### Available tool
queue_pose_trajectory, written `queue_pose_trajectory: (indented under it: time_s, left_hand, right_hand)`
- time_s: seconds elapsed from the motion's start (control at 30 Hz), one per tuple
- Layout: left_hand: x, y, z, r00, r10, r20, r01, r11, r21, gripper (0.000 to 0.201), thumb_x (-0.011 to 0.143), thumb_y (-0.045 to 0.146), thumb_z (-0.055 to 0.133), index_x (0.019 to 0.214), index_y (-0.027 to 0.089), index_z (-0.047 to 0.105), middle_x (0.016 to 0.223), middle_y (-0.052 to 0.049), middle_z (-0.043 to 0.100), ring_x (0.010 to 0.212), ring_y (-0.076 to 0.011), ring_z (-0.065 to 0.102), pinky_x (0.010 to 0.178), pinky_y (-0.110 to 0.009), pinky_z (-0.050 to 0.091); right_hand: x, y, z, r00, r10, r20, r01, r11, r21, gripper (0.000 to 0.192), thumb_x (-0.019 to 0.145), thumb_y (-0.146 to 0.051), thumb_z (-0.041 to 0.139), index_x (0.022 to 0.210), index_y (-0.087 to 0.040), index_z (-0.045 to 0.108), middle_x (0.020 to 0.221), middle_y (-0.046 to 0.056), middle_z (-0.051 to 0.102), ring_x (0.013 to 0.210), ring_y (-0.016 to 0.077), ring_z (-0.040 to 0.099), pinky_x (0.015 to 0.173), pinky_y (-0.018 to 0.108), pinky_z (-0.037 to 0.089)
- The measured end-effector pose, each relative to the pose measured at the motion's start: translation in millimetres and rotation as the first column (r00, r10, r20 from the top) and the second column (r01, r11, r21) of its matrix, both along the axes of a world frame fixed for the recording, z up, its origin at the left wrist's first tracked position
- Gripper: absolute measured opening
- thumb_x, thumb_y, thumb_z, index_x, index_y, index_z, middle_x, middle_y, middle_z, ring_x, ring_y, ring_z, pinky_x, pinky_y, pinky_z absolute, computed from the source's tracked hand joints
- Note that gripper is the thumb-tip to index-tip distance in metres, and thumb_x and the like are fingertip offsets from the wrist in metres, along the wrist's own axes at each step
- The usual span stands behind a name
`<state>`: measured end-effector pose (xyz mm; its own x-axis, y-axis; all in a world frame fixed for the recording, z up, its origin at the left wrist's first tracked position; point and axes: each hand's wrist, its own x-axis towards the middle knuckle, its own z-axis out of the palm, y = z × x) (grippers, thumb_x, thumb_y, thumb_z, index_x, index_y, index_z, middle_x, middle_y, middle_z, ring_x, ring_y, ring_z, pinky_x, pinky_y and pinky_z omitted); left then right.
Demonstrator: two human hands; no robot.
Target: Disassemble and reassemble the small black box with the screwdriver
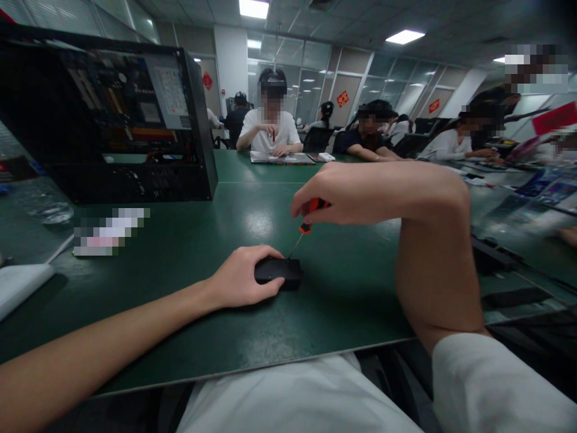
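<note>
My left hand [241,278] is closed around the left end of a small black rectangular box [291,275], which lies on the green tabletop. Thumb and fingers grip its near and far sides. Above and to the right, my right hand [333,192] is wrapped round the handle of a screwdriver [306,227] with a red and black grip. Its thin shaft slants down to the left, and the tip meets the top of the box near the far edge. Whether a screw sits under the tip is too small to tell.
An open black computer case [198,126] stands at the left. A white object with a cable [24,282] lies at the left edge. Black devices and cables [500,252] are on the right. Across the green table [252,337] sits a person [270,129] in white.
</note>
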<state>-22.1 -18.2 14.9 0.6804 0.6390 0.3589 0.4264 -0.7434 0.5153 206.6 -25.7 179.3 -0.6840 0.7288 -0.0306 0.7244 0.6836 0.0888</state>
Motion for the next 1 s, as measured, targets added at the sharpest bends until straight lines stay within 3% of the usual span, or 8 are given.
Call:
queue_pose_trajectory:
  time_s: [0.17, 0.27, 0.37, 0.5, 0.7, 0.83, 1.0]
  left_hand:
    - [-0.8, -1.8, 5.9, 0.997, -0.013, -0.07, 0.017, 0.998, 0.061, 0.036, 0.08, 0.03, 0.068, 0.113, 0.017, 0.069, 0.109, -0.007, 0.076, 0.093, -0.0249, 0.072, 0.081, -0.034, 0.055]
    - [7.3, -2.3, 6.0, 0.996, -0.011, -0.088, 0.018, 0.997, 0.077, 0.043, 0.083, 0.039, 0.071, 0.12, 0.018, 0.07, 0.117, -0.008, 0.077, 0.102, -0.0274, 0.073, 0.089, -0.036, 0.055]
    - [14.4, -1.9, 4.3, 0.991, 0.014, -0.136, -0.004, 0.997, 0.073, 0.045, 0.086, 0.05, 0.072, 0.12, 0.021, 0.073, 0.115, -0.007, 0.079, 0.1, -0.0288, 0.075, 0.087, -0.037, 0.056]
    - [13.4, -1.6, 2.7, 0.993, 0.035, -0.114, -0.028, 0.998, 0.057, 0.044, 0.084, 0.049, 0.074, 0.119, 0.022, 0.076, 0.111, -0.006, 0.08, 0.096, -0.0278, 0.076, 0.082, -0.034, 0.057]
    - [8.2, -2.8, 2.9, 0.996, 0.026, -0.091, -0.021, 0.999, 0.047, 0.039, 0.083, 0.047, 0.075, 0.114, 0.024, 0.077, 0.105, -0.002, 0.082, 0.091, -0.0244, 0.077, 0.078, -0.03, 0.055]
    - [8.4, -3.1, 2.6, 0.996, 0.031, -0.082, -0.027, 0.998, 0.052, 0.038, 0.083, 0.047, 0.075, 0.113, 0.024, 0.077, 0.103, -0.002, 0.082, 0.088, -0.0236, 0.078, 0.077, -0.03, 0.055]
    - [8.0, -3.2, 1.5, 0.996, 0.03, -0.079, -0.026, 0.998, 0.053, 0.038, 0.083, 0.048, 0.075, 0.113, 0.024, 0.077, 0.103, -0.002, 0.082, 0.088, -0.0235, 0.078, 0.078, -0.03, 0.055]
  right_hand:
    - [1.5, -2.9, 0.7, 1.0, 0.026, 0.006, -0.026, 0.998, -0.06, 0.022, 0.088, -0.034, 0.063, 0.098, -0.026, 0.08, 0.087, 0.0, 0.078, 0.065, 0.0137, 0.063, 0.061, 0.027, 0.042]
    - [-0.9, -4.2, -0.3, 0.999, 0.038, 0.018, -0.037, 0.998, -0.049, 0.02, 0.087, -0.036, 0.065, 0.092, -0.025, 0.081, 0.08, 0.0, 0.076, 0.061, 0.0131, 0.06, 0.058, 0.027, 0.039]
    - [-4.7, -5.2, 0.3, 0.999, 0.037, 0.029, -0.036, 0.998, -0.055, 0.02, 0.086, -0.033, 0.065, 0.088, -0.023, 0.082, 0.075, 0.001, 0.075, 0.06, 0.0125, 0.059, 0.059, 0.027, 0.037]
    - [-5.2, -6.6, 1.7, 0.997, 0.044, 0.065, -0.034, 0.989, -0.145, 0.024, 0.09, -0.031, 0.06, 0.089, -0.021, 0.082, 0.075, 0.0, 0.074, 0.06, 0.0111, 0.055, 0.059, 0.027, 0.035]
    - [16.0, -10.0, 1.0, 0.998, -0.003, 0.064, 0.02, 0.965, -0.26, 0.021, 0.086, -0.031, 0.062, 0.091, -0.023, 0.082, 0.076, -0.003, 0.074, 0.058, 0.0105, 0.055, 0.057, 0.027, 0.036]
    - [24.3, -12.0, 2.2, 0.998, -0.038, 0.039, 0.048, 0.961, -0.271, 0.023, 0.088, -0.032, 0.062, 0.097, -0.024, 0.082, 0.081, -0.003, 0.076, 0.061, 0.0108, 0.059, 0.057, 0.026, 0.037]
    - [14.1, -10.4, 2.1, 0.995, 0.009, 0.097, 0.019, 0.958, -0.288, 0.021, 0.087, -0.027, 0.062, 0.094, -0.023, 0.082, 0.082, -0.002, 0.077, 0.063, 0.0114, 0.061, 0.059, 0.026, 0.039]
